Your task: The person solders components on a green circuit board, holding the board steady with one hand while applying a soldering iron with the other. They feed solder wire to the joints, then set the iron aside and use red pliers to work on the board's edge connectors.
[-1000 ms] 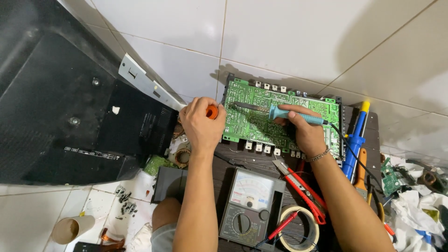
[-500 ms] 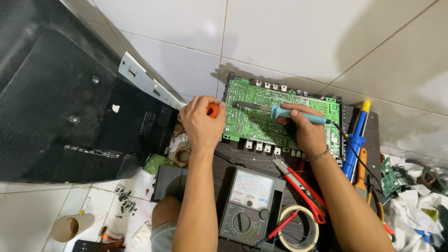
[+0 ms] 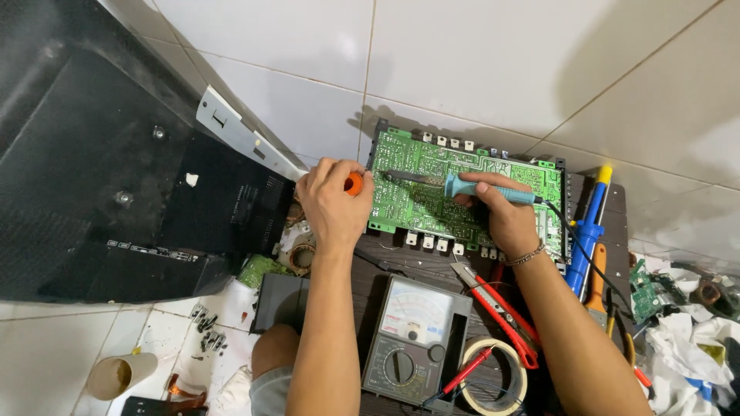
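A green circuit board lies on the floor against the white tiles. My right hand grips a soldering iron with a teal handle, its dark tip resting on the board's left half. My left hand is closed around a small orange-capped tool at the board's left edge; most of that tool is hidden in the fist.
A grey analogue multimeter sits near my knee, beside a roll of tape, a red utility knife and a blue desoldering pump. A large black casing fills the left. Screws and a cardboard tube lie lower left.
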